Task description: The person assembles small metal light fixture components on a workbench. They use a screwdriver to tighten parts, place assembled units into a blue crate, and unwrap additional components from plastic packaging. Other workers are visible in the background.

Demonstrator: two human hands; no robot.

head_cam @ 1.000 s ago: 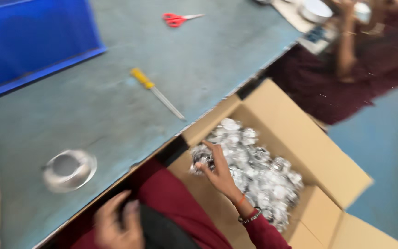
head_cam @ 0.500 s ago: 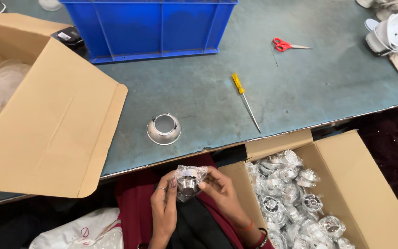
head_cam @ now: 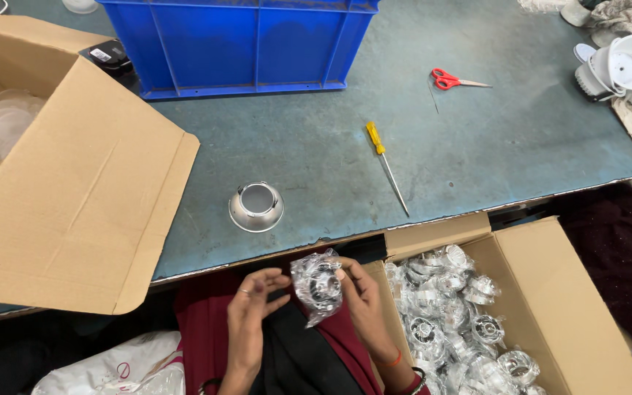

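1. Head view, lower centre of the frame: a seated person holds a shiny metal part wrapped in a clear plastic bag (head_cam: 317, 287) above the lap, just below the bench (head_cam: 477, 153) edge.
2. The right hand (head_cam: 363, 303) grips the bagged part from its right side, fingers closed on the plastic; the left hand (head_cam: 251, 311) is just beside it on the left, fingers curled and loosely spread, tips near the bag, though whether they touch it cannot be told.
3. Lower right: an open cardboard box (head_cam: 550, 292) beside the person's knee is filled with many more bagged metal parts (head_cam: 455, 314).
4. Centre: a bare metal cup-shaped reflector (head_cam: 256, 207) stands alone on the bench, near its front edge.
5. To its right lies a yellow-handled screwdriver (head_cam: 385, 164); further up, red scissors (head_cam: 453, 79).
6. Top: a blue plastic crate (head_cam: 250, 44).
7. Left: a large open carton (head_cam: 74, 183) lies on its side, flap out over the bench.
8. Upper right corner: white plastic housings (head_cam: 627, 66) are heaped together.
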